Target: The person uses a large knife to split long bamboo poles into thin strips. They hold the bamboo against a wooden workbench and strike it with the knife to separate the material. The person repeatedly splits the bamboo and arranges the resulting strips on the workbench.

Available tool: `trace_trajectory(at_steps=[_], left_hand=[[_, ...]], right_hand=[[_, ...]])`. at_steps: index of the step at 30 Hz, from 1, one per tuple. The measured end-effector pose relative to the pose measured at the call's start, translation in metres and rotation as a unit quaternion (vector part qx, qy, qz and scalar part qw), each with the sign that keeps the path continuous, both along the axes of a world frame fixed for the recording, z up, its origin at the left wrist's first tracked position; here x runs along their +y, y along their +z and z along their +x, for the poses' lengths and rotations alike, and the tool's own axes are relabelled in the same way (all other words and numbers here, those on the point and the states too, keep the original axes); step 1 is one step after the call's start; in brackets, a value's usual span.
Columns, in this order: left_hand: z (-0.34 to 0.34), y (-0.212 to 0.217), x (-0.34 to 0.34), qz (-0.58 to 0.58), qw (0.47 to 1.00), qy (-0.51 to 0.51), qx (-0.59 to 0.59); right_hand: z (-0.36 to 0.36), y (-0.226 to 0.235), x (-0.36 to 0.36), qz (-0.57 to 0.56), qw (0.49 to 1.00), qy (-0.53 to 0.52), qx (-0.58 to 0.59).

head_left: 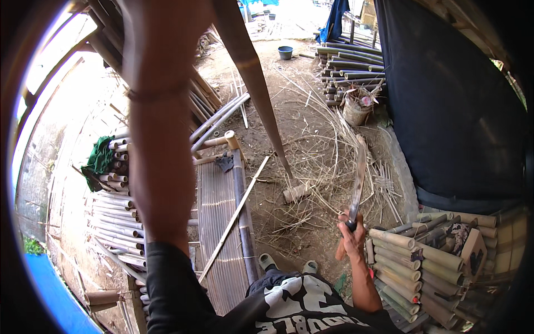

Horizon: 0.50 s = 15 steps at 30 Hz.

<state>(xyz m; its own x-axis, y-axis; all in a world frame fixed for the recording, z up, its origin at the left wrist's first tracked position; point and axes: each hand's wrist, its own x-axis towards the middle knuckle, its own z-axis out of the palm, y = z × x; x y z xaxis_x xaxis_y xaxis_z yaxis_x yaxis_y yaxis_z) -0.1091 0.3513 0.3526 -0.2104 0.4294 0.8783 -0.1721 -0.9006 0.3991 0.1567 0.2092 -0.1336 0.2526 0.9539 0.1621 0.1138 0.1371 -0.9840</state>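
In our right hand [351,229] is the long, curved steel knife [359,172] with a dark grip, and our fingers are wrapped tight around that grip. The blade points up, to the right of the long, dark brown bamboo pole [255,83]. The pole slants down, and its low end is just by the short, pale brown log [297,192]. Our left hand [169,44] is up high near the pole; it is a big blur, so we cannot tell if its fingers are shut.

To do this well, we think we should hold the pole firm, cut away from our left arm and mind our grey shoes [267,260]. Thin, pale bamboo bits [322,161] lie all about and could trip us. On our left is the brown slatted bamboo tabletop [214,211]. On our right, fat, tan bamboo poles [396,273] sit close to our knife arm.
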Motion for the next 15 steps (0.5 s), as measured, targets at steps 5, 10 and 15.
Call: trace_trajectory(at_steps=[5, 10, 15], left_hand=[[0.059, -0.109, 0.049, -0.008, 0.995, 0.089, 0.049], [0.073, -0.213, 0.084, -0.076, 0.995, 0.065, 0.01], [0.083, -0.223, 0.09, -0.032, 0.98, 0.151, 0.126]], right_hand=[[0.054, -0.023, -0.071, -0.067, 0.994, -0.048, 0.067], [0.072, -0.034, -0.112, -0.164, 0.974, -0.059, 0.142], [0.076, 0.02, -0.111, -0.22, 0.972, -0.06, 0.049]])
